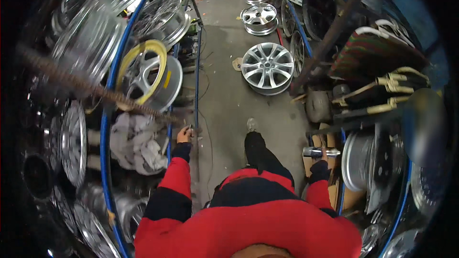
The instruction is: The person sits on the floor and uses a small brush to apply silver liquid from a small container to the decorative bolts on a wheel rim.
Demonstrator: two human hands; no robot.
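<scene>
The left blue rack [103, 153] holds wheel rims [74, 148] and crumpled pale sheeting [138, 145]; at its inner edge the left hand [184, 134] is half curled, whether around something I cannot tell. Floor [224, 76] runs between, three silver rims [267, 67] along its right side. The right hand [325, 154] grasps a silvery can [312, 152] at the right rack's [341, 200] inner edge.

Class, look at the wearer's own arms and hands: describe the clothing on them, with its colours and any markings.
The left sleeve and right sleeve are red, each with a black band across it and a dark cuff at the wrist. The left hand and right hand wear no gloves.
</scene>
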